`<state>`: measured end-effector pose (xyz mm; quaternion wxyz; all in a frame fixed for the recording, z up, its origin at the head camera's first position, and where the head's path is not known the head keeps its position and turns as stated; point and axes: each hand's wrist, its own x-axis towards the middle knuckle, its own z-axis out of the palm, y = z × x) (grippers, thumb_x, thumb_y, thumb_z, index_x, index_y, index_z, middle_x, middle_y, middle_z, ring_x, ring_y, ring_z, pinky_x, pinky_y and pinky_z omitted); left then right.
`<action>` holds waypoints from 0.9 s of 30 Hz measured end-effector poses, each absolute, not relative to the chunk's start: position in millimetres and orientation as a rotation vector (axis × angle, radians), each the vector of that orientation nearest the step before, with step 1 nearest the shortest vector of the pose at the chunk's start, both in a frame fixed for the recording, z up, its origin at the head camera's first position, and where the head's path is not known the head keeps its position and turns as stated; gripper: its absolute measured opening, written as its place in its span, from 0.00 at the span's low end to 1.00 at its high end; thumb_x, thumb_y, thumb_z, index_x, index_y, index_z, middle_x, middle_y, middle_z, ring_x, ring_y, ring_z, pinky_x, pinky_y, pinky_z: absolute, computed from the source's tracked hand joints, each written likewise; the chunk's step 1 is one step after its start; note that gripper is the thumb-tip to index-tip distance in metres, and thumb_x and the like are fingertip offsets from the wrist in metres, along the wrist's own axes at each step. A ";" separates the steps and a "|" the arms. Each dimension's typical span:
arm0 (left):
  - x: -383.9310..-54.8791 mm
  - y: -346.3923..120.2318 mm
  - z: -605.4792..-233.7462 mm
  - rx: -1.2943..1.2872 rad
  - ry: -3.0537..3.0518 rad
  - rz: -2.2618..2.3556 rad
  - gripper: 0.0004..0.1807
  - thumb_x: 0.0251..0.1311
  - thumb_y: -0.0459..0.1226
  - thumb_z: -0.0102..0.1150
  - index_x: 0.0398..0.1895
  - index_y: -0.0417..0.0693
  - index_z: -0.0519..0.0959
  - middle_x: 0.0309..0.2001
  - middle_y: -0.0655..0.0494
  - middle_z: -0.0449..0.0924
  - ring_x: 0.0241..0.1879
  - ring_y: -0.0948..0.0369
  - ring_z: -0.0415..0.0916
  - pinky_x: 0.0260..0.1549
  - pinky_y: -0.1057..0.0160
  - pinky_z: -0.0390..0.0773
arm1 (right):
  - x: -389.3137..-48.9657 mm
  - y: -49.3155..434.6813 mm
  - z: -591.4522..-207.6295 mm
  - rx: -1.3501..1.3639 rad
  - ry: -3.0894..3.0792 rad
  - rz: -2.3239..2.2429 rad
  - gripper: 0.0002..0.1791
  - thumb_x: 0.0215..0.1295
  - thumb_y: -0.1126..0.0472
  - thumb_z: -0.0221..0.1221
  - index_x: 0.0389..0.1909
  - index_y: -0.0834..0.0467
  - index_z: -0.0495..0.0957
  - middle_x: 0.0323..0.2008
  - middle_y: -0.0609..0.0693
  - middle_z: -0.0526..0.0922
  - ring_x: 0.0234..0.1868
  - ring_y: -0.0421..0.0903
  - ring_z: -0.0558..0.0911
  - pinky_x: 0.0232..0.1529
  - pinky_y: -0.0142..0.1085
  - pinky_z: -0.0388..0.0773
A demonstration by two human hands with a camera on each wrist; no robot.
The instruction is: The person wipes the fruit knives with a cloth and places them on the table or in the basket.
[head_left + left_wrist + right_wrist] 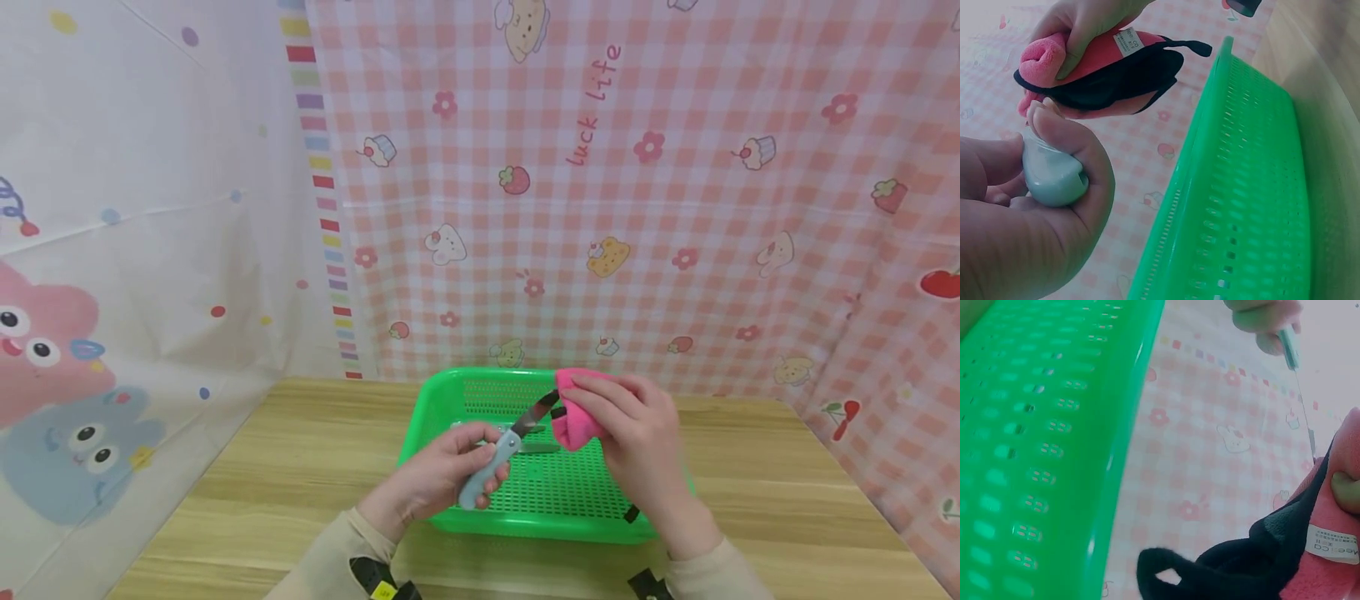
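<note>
My left hand (435, 473) grips a knife by its pale blue handle (480, 480), the blade (534, 415) slanting up and to the right. A pink cloth (573, 427) with dark trim, a loop and a white label is folded in my right hand (641, 429). The blade's tip end meets the left side of the cloth; whether the cloth wraps the very tip is hidden. In the left wrist view the handle's rounded end (1054, 178) shows between curled fingers. Both hands are above a green basket (525, 527).
Inside the perforated basket lie metal pieces (540, 447), partly hidden by the left hand and knife. The basket stands on a wood-grain table (300, 475). A pink checked curtain (570, 217) hangs behind, and a white patterned sheet (165, 275) hangs at the left.
</note>
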<state>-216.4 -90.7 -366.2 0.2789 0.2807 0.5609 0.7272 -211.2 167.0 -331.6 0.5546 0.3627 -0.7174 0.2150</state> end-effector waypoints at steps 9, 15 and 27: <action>-217.8 -92.5 -368.6 0.665 1.510 1.969 0.17 0.78 0.37 0.41 0.58 0.31 0.67 0.35 0.55 0.77 0.30 0.65 0.72 0.28 0.67 0.75 | -205.9 176.4 -332.3 0.828 -1.747 0.524 0.30 0.42 0.83 0.59 0.44 0.55 0.87 0.46 0.50 0.86 0.42 0.58 0.80 0.33 0.54 0.70; -217.1 -91.8 -365.1 0.588 1.478 1.989 0.19 0.79 0.40 0.40 0.61 0.34 0.69 0.35 0.55 0.75 0.29 0.65 0.71 0.27 0.68 0.73 | -200.3 176.2 -332.3 0.851 -1.753 0.495 0.29 0.44 0.82 0.60 0.45 0.53 0.87 0.47 0.49 0.86 0.40 0.57 0.79 0.32 0.52 0.71; -217.7 -90.6 -362.8 0.587 1.386 2.006 0.19 0.80 0.41 0.37 0.58 0.37 0.72 0.33 0.58 0.76 0.29 0.65 0.71 0.27 0.68 0.73 | -193.9 162.0 -328.6 0.993 -1.662 0.475 0.13 0.75 0.57 0.54 0.47 0.55 0.87 0.43 0.49 0.87 0.43 0.57 0.82 0.38 0.50 0.78</action>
